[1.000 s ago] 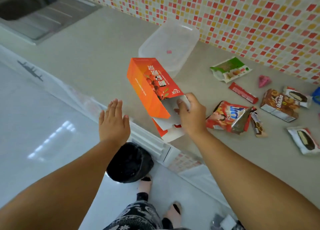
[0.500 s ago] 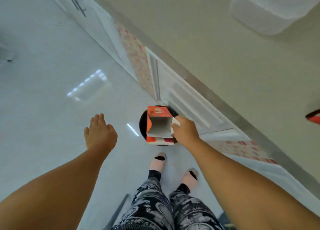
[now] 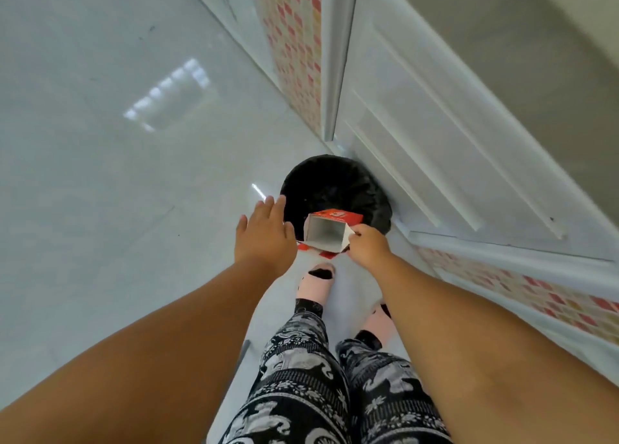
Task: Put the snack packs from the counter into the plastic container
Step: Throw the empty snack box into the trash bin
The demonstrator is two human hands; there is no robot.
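Two bare hands out over the floor, both arms stretched forward and down. Right hand (image 3: 366,247) pinching an open orange carton (image 3: 326,234) by its near right rim, mouth turned up toward the camera, pale inside seemingly empty, flaps hanging beneath. Left hand (image 3: 264,237) flat, palm down, fingers spread and gripping nothing, just beside the carton's left edge, fingertips overlapping the bin's rim. Carton held over the near part of a black-lined bin (image 3: 335,184), set on the floor against the white cabinet front (image 3: 418,115). Wide glossy floor (image 3: 100,175) open to the left; cabinet close on the right. Feet in pink slippers (image 3: 315,284) just behind the bin. Snack packs and plastic container out of view; only a strip of counter (image 3: 536,42) top right.
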